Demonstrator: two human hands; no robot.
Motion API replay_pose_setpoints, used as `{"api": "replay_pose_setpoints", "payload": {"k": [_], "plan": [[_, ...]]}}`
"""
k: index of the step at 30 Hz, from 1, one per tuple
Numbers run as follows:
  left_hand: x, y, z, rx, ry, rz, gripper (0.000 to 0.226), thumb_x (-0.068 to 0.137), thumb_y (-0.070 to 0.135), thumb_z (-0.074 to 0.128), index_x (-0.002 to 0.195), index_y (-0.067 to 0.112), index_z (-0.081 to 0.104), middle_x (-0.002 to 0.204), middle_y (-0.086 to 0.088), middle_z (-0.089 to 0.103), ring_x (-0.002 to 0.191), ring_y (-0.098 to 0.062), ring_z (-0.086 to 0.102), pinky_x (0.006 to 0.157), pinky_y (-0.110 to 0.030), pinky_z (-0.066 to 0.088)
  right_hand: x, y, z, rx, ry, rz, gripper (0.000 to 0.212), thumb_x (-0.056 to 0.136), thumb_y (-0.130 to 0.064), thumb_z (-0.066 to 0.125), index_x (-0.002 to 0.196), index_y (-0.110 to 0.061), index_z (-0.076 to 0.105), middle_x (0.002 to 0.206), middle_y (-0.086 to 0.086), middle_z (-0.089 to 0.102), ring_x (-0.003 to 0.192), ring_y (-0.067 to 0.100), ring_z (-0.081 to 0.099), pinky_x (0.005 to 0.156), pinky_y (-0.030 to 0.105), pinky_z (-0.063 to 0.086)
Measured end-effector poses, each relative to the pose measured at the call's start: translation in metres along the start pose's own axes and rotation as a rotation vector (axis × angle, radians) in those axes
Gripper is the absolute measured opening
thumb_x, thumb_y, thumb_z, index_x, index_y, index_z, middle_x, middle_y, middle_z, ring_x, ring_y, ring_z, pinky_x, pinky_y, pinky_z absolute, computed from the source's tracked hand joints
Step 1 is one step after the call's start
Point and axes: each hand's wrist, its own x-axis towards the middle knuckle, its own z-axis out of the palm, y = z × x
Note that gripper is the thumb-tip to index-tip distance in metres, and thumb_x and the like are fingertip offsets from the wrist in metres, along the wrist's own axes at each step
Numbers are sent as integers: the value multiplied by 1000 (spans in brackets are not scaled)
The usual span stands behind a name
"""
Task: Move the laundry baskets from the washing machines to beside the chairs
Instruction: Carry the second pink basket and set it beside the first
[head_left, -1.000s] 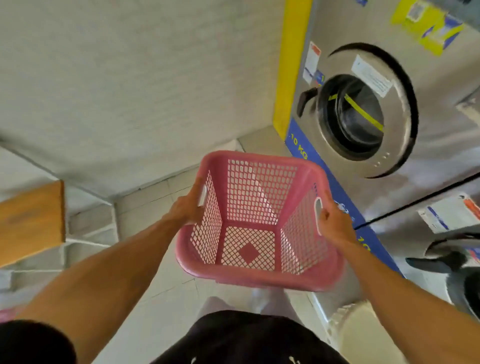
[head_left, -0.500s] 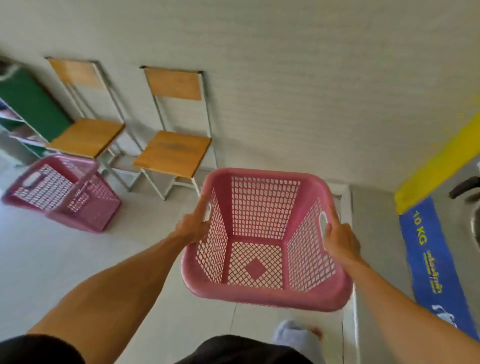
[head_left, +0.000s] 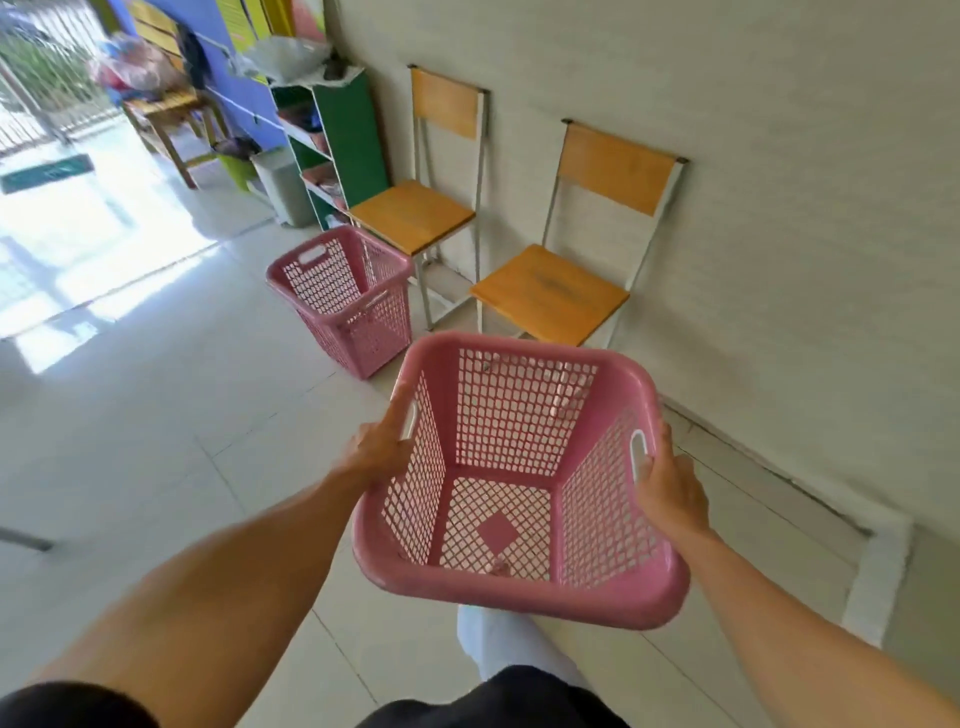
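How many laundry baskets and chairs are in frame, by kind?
Pink laundry baskets: 2, the held basket and the basket on the floor
Wooden-seat chairs: 2, the near chair and the far chair
Total: 4

Your head camera looks forward and down, close over your left hand (head_left: 382, 447) and right hand (head_left: 670, 483).

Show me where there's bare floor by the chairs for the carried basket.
Bare tile lies between the grounded basket, the nearer chair and the carried basket, and all along the open floor to its left. The far end by the green shelf is crowded.
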Motion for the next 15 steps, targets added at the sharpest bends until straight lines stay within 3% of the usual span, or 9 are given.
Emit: {"api": "replay_pose_setpoints", "payload": {"k": [4,8,15], "plan": [[29,-42,-26,-16,54,-54,91,90,38,61,147,58,-7,149,-9,47,114,-33,60,89,-40,52,40,-52,39,-30,-50,-83,58,104,-46,30,153,-44,-1,100,17,54,58,23,63,44,32,54],[73,-84,-40,-61,41,-113,99,80,58,66,136,71,-13,145,-9,51,105,-33,65,81,-43,58,72,-95,81,-10,-77,-79,56,105,-47,29,152,-45,-1,104,16,51,58,22,62,44,32,56],[159,-124,-98,52,-77,-208,103,84,47,67,149,51,-13,156,-7,36,121,-39,55,94,-46,50,112,-177,141,7,-134,-11,55,106,-39,32,153,-42,6,103,14,53,60,18,62,47,34,58]]}}
